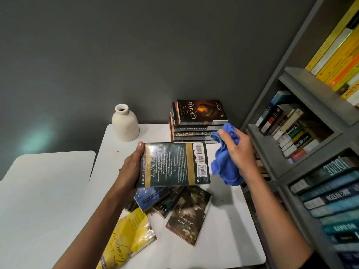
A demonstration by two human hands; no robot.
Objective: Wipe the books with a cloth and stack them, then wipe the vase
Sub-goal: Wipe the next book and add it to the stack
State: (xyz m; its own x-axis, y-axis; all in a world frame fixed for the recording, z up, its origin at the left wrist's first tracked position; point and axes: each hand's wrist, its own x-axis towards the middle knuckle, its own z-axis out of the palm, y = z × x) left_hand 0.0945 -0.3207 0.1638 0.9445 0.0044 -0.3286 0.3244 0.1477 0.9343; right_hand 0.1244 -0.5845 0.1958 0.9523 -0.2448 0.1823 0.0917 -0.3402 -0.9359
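Far left: a white side desk (48,191), set apart from the main desk (229,235) by a narrow gap

Near edge of the desk: a yellow book (128,239) lies flat, partly under the left forearm

Far left corner of the desk: the vase (125,125), pale, upright, close to the grey wall, well apart from both hands

We note the left hand (131,167) raised over the desk and gripping a dark book (172,165) by its spine edge. The thumb lies along that edge, and the fingers go under the cover, out of our sight. The book is held back cover up, barcode at its right end, clear of the desk

Below it, loose on the desk: a blue book (149,197), a dark one half hidden beside it, then Tom Sawyer (188,214), the three overlapping

Far edge, right of the vase: a stack (198,121) of several books, lying flat against the wall

Right of the held book: a blue cloth (225,166), bunched, hanging just beside the barcode end; we cannot tell if it touches. The right hand (240,152) holds it, fingers (227,138) closed round the upper part

Far right: a grey bookshelf (303,133), full of books
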